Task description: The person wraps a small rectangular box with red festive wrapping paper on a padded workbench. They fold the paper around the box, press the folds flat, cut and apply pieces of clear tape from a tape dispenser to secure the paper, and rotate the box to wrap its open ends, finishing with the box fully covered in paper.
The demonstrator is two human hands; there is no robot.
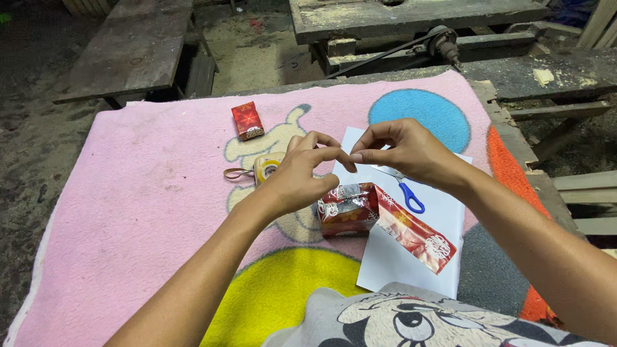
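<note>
Clear tape strip, tiny and hard to see, seems pinched between my two hands; too small to confirm. My left hand [302, 173] has thumb and forefinger closed narrow, fingertips meeting those of my right hand [402, 151], which is also pinched tight. Both hover above the table, fingertips touching just over the white paper sheet [411, 257].

Directly below the hands lies a small box half wrapped in red shiny gift paper with white and gold pattern [347, 209]; a loose flap of the same red wrapping [418, 238] trails off its right side across the white sheet. Blue-handled scissors [406, 193] lie on the sheet, just beside my right wrist, partly hidden by it. A yellowish tape roll [267, 168] with a loose brown end sits just left of my left hand. A small red wrapped box [247, 121] lies farther up, well apart. Everything rests on a pink cartoon-print blanket [141, 193]. Dusty grey wooden workbenches [128, 51] stand beyond.
</note>
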